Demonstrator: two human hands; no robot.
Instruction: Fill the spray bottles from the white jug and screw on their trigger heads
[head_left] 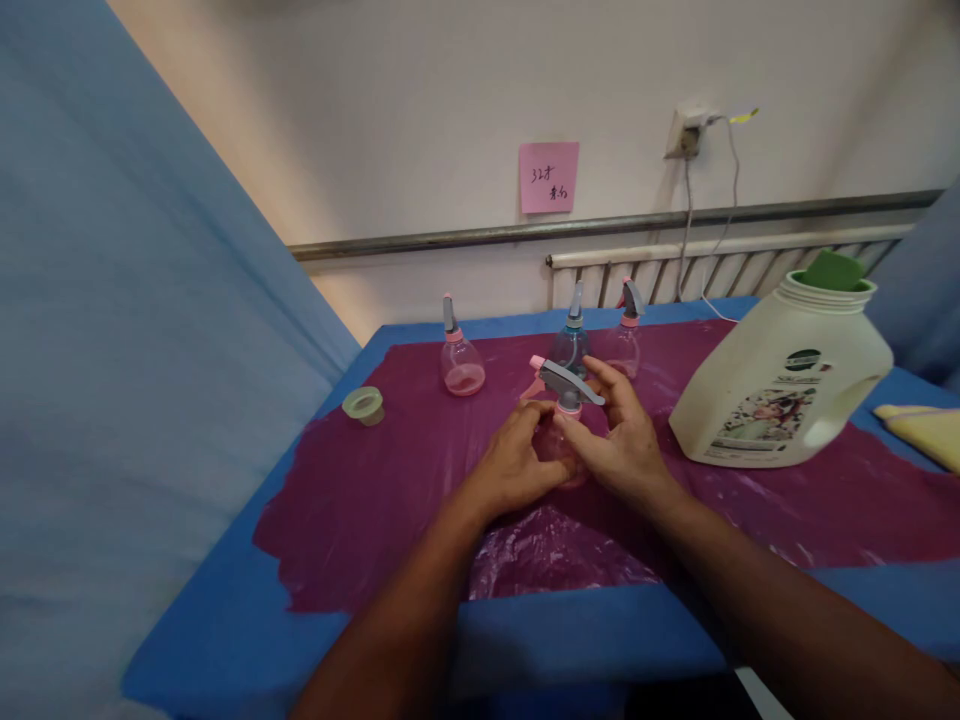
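Both hands meet at the middle of the table on a small clear spray bottle [564, 392] with a grey trigger head and pink nozzle. My left hand [517, 462] wraps around the bottle's round body from the left. Fingers of my right hand [624, 440] curl around the neck and the trigger head from the right. The bottle stands on a purple plastic sheet [390, 490], and most of its body is hidden by my fingers.
Three more spray bottles stand at the back: one with pink liquid [461, 360], a bluish one [571, 335] and another pink one [624, 340]. A big white detergent jug [780, 385] with its green cap off stands right. A pale green cap [364, 404] lies left, a yellow cloth [926, 432] far right.
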